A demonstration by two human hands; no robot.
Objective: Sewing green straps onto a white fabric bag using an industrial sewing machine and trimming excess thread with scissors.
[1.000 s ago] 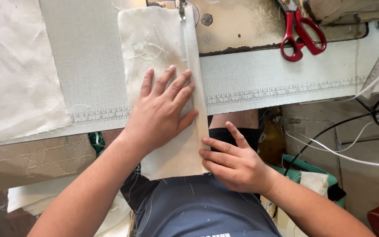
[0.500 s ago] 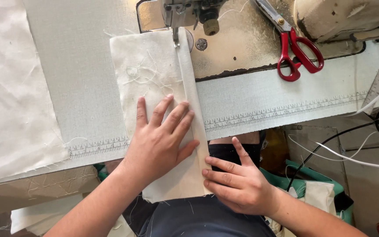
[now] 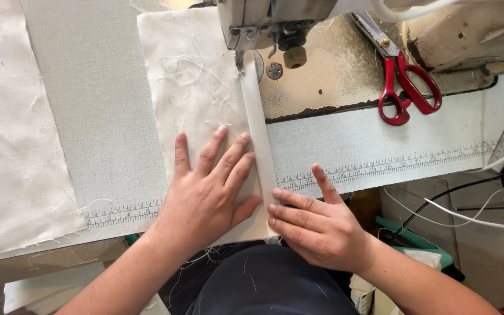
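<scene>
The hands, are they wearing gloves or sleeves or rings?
No. The left hand and the right hand are both bare: no gloves, no rings, no watch. Both forearms are bare too, with no sleeve in view. The nails are short and unpainted.

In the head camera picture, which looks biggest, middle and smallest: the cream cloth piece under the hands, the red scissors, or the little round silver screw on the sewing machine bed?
1. Cream cloth piece, clearly the biggest.
2. Red scissors.
3. Round silver screw, the smallest.
All three lie on about the same surface, so nearness does not change the order.
</scene>
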